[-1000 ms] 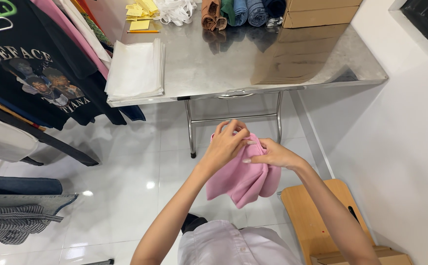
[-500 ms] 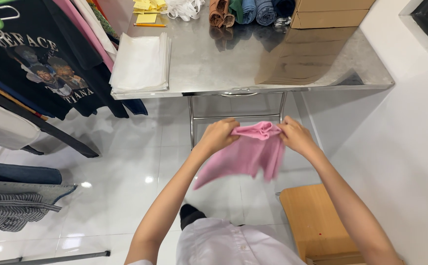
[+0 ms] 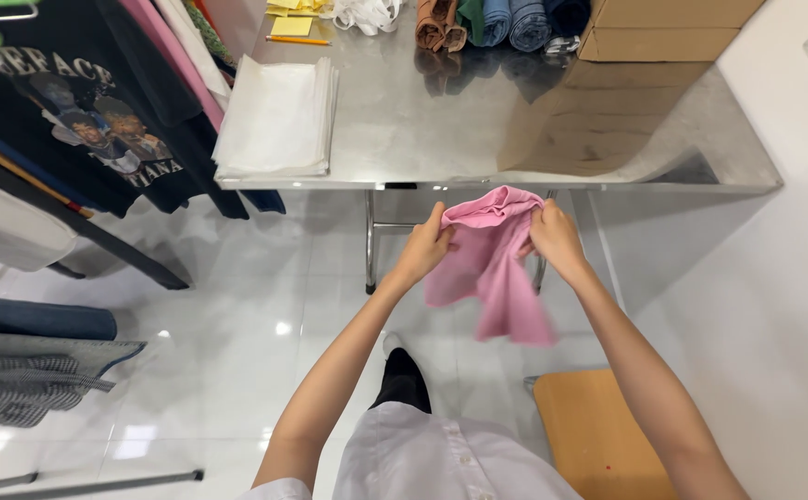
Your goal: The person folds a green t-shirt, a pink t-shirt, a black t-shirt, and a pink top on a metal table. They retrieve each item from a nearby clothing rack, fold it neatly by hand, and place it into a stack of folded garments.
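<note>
A pink garment (image 3: 492,264) hangs in the air just in front of the steel table's near edge. My left hand (image 3: 425,248) grips its upper left corner. My right hand (image 3: 552,239) grips its upper right part. The cloth is bunched at the top between the two hands and drops loosely below them, slightly blurred at the bottom.
The steel table (image 3: 422,130) carries a stack of white sheets (image 3: 274,116), yellow notes with a pencil (image 3: 295,28), rolled cloths (image 3: 487,20) and a cardboard box (image 3: 663,28). Clothes hang on a rack (image 3: 71,139) at left. A wooden stool (image 3: 594,431) stands at lower right.
My hands have drawn apart and moved toward the table, opening the bunched pink garment so that it hangs down between them.
</note>
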